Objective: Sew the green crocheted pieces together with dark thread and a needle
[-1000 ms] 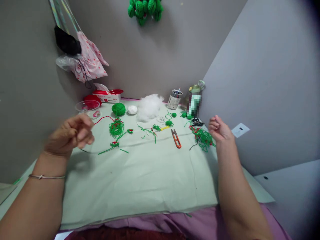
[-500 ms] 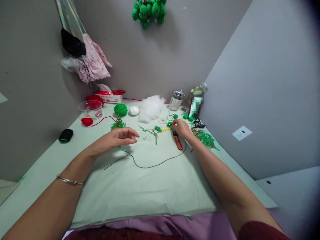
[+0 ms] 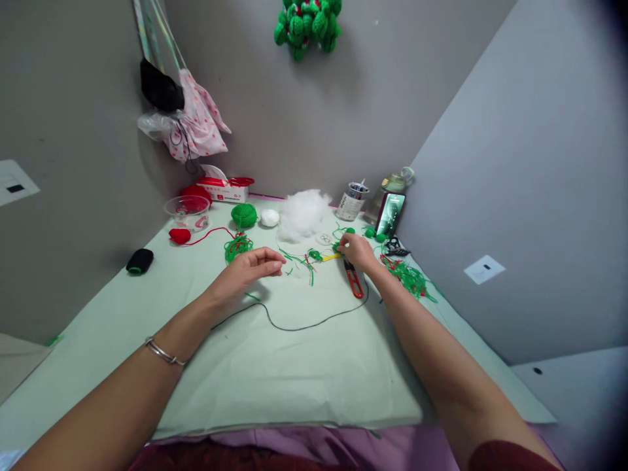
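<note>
My left hand (image 3: 252, 271) hovers over the left middle of the table, its fingers loosely curved and thumb apart, holding nothing. Farther right, my right hand (image 3: 357, 251) reaches down with fingertips pinched together. What lies between them is too small to make out. Just beside those fingertips are a small green crocheted piece and a yellow strip-like handle (image 3: 331, 258). Orange-handled thread snips (image 3: 354, 282) lie beneath the right hand, their blades partly covered. A dark cord (image 3: 304, 328) curves across the cloth in front of both hands. Green yarn scraps (image 3: 300, 261) are scattered between the hands.
Behind stand white stuffing (image 3: 305, 214), a green yarn ball (image 3: 244, 215), a clear tub (image 3: 189, 214), a tin of pens (image 3: 352, 201) and a phone (image 3: 391, 214) leaning on a bottle. Tangled green-red yarn (image 3: 409, 278) lies right. Green crocheted pieces (image 3: 309, 26) hang overhead.
My left hand has moved a little to the right and its fingers have drawn closer together. The right hand stays by the yellow handle. The whole view has shifted slightly.
</note>
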Demonstrator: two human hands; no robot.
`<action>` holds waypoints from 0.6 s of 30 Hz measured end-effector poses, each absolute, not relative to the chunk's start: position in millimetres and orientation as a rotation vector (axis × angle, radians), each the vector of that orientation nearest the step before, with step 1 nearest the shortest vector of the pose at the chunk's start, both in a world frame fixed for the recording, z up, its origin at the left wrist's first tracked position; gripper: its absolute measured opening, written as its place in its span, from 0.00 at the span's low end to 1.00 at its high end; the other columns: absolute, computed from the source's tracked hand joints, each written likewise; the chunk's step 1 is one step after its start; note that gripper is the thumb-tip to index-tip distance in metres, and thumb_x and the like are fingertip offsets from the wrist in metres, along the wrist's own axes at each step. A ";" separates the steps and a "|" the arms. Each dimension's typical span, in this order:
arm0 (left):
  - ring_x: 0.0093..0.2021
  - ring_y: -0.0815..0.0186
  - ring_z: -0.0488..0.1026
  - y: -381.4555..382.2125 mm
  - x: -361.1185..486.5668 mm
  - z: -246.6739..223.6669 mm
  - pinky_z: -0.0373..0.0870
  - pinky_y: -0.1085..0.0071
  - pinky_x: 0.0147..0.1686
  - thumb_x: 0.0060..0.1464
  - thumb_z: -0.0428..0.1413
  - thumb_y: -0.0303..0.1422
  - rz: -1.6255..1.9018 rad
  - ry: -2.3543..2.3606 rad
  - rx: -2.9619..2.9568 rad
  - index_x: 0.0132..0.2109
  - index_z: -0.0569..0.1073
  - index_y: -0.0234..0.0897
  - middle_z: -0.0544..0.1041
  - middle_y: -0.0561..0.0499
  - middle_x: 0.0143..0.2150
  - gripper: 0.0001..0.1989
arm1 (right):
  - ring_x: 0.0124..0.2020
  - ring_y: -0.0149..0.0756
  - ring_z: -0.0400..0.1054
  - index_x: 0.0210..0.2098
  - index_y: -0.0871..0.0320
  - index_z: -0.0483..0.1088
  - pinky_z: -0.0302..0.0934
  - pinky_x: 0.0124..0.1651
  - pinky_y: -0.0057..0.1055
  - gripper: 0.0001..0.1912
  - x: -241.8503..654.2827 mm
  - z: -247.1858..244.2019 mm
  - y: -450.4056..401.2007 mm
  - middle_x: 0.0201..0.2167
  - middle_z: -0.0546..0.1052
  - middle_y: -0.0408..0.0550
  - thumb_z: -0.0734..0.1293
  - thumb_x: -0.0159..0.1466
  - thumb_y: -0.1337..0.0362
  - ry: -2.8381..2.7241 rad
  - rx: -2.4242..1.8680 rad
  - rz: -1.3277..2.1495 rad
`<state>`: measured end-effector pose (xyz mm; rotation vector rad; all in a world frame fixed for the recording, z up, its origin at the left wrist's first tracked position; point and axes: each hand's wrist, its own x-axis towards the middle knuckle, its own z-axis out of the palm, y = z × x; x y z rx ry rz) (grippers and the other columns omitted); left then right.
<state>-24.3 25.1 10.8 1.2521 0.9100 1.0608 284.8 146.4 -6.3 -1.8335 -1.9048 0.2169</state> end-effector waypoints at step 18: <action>0.41 0.69 0.75 1.2 10.1 5.5 0.73 0.68 0.47 0.56 0.64 0.32 0.866 0.504 0.803 0.45 0.78 0.34 0.77 0.47 0.44 0.10 | 0.22 0.22 0.60 0.29 0.58 0.71 0.56 0.23 0.26 0.11 207.5 46.1 12.1 0.46 0.78 0.50 0.75 0.60 0.60 -1.858 -0.870 1.201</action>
